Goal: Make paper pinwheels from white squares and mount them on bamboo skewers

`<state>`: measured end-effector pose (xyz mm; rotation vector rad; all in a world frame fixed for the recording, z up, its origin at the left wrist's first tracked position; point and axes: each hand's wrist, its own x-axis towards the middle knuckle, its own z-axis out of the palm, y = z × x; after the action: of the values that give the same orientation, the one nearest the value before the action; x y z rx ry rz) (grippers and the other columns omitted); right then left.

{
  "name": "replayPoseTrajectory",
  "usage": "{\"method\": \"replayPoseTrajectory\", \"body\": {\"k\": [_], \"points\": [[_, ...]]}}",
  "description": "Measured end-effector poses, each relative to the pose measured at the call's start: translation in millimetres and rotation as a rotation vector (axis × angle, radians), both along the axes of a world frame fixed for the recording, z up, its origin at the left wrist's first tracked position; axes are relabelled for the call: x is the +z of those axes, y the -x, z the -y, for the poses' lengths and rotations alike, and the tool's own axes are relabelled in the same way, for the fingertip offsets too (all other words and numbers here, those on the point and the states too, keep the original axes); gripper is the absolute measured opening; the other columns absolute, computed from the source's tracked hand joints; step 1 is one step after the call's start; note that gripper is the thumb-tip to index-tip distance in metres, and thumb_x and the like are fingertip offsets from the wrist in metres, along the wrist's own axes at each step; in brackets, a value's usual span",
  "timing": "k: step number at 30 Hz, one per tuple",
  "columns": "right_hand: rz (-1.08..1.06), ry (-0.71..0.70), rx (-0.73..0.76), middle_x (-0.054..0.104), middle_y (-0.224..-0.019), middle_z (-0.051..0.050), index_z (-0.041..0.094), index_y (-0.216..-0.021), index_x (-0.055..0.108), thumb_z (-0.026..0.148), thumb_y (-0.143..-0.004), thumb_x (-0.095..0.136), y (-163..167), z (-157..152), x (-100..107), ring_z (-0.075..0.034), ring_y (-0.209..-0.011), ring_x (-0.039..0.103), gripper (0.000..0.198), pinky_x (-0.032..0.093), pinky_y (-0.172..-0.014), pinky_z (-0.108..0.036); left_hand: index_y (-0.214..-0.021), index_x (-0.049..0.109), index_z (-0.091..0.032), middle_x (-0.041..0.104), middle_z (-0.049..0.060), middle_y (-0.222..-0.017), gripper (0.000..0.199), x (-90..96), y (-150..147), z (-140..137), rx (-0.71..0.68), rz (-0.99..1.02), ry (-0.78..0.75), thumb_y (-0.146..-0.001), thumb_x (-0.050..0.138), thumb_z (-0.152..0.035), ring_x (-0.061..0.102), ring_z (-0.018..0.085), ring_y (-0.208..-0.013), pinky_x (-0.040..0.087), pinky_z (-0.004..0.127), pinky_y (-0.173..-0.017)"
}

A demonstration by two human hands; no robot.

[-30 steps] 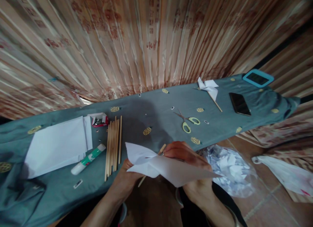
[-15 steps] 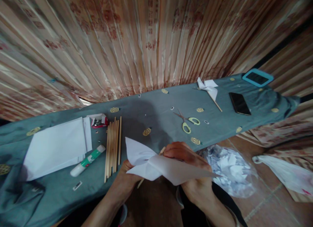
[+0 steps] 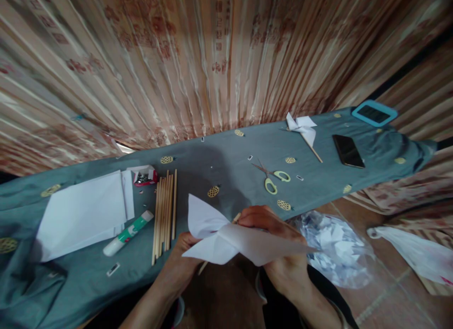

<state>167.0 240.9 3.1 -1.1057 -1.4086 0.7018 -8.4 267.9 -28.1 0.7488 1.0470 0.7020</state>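
A white paper pinwheel (image 3: pixel 226 241) is between my two hands, over the near edge of the table. Its blades spread left and right and cover many of my fingers. Behind the paper runs a thin wooden stick (image 3: pixel 237 217), whose upper tip and lower end (image 3: pixel 203 267) both show. My right hand (image 3: pixel 271 225) is closed around the pinwheel near the stick's upper tip, fingers curled. At the left blades, my left hand (image 3: pixel 186 248) is closed too, its fingertips hidden behind the paper.
On the grey-green cloth (image 3: pixel 233 168) lie white sheets (image 3: pixel 83 215), a glue stick (image 3: pixel 128 233), wooden sticks (image 3: pixel 163 215), a red box of small metal pieces (image 3: pixel 144 176), scissors (image 3: pixel 271 175), another pinwheel (image 3: pixel 302 128), a phone (image 3: pixel 348 150) and a blue-framed device (image 3: pixel 374 113). A scrap-filled bag (image 3: pixel 336 248) stands on the floor.
The pinwheel has turned slightly, and its left blades now sit a little further right. Both hands keep their hold in nearly the same place.
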Motion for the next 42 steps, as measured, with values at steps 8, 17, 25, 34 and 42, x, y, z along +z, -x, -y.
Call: {"method": "replayPoseTrajectory", "body": {"k": [8, 17, 25, 34, 42], "points": [[-0.374, 0.383, -0.112, 0.076, -0.083, -0.004, 0.021, -0.08, 0.076, 0.029, -0.069, 0.079, 4.4, -6.9, 1.1, -0.019, -0.075, 0.069, 0.014, 0.054, -0.066, -0.029, -0.065, 0.075, -0.018, 0.073, 0.004, -0.072, 0.016, -1.1, 10.2, -2.8, -0.048, -0.162, -0.175, -0.056, 0.08, -0.03, 0.062, 0.018, -0.064, 0.049, 0.025, -0.061], [-0.739, 0.573, -0.023, 0.078, -0.081, -0.002, 0.023, -0.085, 0.079, 0.032, -0.063, 0.085, 5.0, -20.1, -17.9, -0.016, -0.072, 0.069, 0.025, 0.054, -0.071, -0.027, -0.07, 0.078, -0.019, 0.076, 0.004, -0.074, 0.017, -0.7, 4.4, 0.3, -0.008, -0.167, -0.135, -0.055, 0.079, -0.029, 0.069, 0.024, -0.076, 0.053, 0.032, -0.076], [-0.8, 0.659, -0.041, 0.076, -0.069, -0.001, 0.019, -0.075, 0.078, 0.032, -0.054, 0.089, 9.4, -27.7, -25.8, -0.013, -0.056, 0.063, 0.027, 0.051, -0.059, -0.024, -0.058, 0.076, -0.019, 0.073, 0.003, -0.061, 0.015, -11.3, 1.8, 4.2, 0.074, -0.179, -0.068, -0.048, 0.081, -0.029, 0.063, 0.017, -0.06, 0.048, 0.025, -0.062], [-0.812, 0.696, -0.048, 0.074, -0.066, -0.001, 0.018, -0.071, 0.077, 0.032, -0.049, 0.091, 14.7, -34.9, -30.0, -0.011, -0.053, 0.06, 0.03, 0.048, -0.054, -0.023, -0.063, 0.076, -0.017, 0.07, 0.0, -0.059, 0.028, -11.8, -4.3, 9.3, 0.179, -0.027, 0.021, -0.041, 0.09, -0.027, 0.059, 0.009, -0.056, 0.047, 0.019, -0.059], [-0.77, 0.699, -0.047, 0.073, -0.062, 0.001, 0.017, -0.067, 0.074, 0.033, -0.048, 0.091, 17.8, -31.1, -31.5, -0.011, -0.051, 0.058, 0.03, 0.045, -0.053, -0.022, -0.069, 0.076, -0.014, 0.069, 0.003, -0.061, 0.042, -10.9, -3.4, 18.4, 0.048, 0.043, 0.059, -0.051, 0.085, -0.051, 0.053, 0.008, -0.046, 0.042, 0.02, -0.046]]}}
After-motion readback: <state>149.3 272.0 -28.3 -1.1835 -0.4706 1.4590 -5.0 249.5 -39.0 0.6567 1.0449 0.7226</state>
